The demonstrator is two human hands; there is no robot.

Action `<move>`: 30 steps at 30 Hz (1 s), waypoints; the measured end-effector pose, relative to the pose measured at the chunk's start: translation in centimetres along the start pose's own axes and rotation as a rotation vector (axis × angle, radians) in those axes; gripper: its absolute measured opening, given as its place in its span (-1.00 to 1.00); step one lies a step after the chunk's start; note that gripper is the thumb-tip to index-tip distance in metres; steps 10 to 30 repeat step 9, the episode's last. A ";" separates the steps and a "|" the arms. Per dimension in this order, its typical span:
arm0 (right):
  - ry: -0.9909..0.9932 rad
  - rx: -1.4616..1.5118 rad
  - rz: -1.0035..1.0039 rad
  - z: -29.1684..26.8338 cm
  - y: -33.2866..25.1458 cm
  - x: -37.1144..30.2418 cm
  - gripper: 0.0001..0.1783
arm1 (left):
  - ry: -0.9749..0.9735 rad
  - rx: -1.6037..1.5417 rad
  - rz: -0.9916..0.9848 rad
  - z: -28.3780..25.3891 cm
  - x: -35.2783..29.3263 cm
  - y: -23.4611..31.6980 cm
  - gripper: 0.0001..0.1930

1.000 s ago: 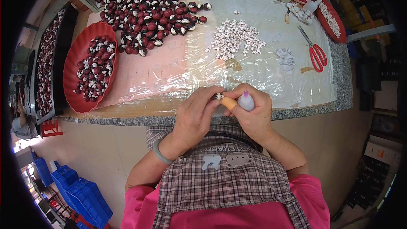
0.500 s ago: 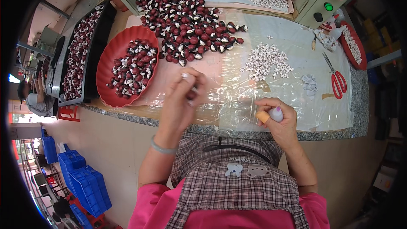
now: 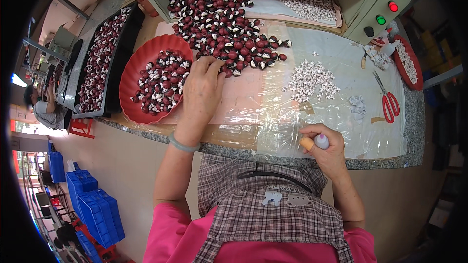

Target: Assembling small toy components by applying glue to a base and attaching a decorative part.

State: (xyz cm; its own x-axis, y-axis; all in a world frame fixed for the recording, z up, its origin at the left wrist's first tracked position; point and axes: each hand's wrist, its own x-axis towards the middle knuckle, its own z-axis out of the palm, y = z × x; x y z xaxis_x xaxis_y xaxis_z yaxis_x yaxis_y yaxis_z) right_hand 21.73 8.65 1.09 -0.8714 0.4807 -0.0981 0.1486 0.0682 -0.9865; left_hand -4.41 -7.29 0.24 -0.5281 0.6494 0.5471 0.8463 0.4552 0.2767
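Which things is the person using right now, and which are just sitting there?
In use:
left hand reaching into the dark red pieces
red dish beside that hand
right hand holding a small bottle

Just lying about:
red scissors
white bits pile
blue crates

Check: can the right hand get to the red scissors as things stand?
Probably, but not freely. The right hand is closed around a small bottle at the counter's near edge. The red scissors lie apart on the plastic sheet beyond it, nothing between; the bottle occupies the grip.

Speckled stone counter (image 3: 273, 158); tan floor (image 3: 122, 165); blue crates (image 3: 95, 207) lower left.
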 end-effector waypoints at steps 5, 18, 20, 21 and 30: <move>0.000 -0.012 0.003 -0.2 0.0 -0.1 -0.79 | -0.022 0.004 -0.024 1.1 0.0 0.2 -0.73; 0.007 -0.035 0.049 -0.5 -0.1 0.1 -0.75 | -0.087 -0.374 -0.207 -0.2 -0.5 2.0 -0.71; 0.007 -0.035 0.049 -0.5 -0.1 0.1 -0.75 | -0.087 -0.374 -0.207 -0.2 -0.5 2.0 -0.71; 0.007 -0.035 0.049 -0.5 -0.1 0.1 -0.75 | -0.087 -0.374 -0.207 -0.2 -0.5 2.0 -0.71; 0.007 -0.035 0.049 -0.5 -0.1 0.1 -0.75 | -0.087 -0.374 -0.207 -0.2 -0.5 2.0 -0.71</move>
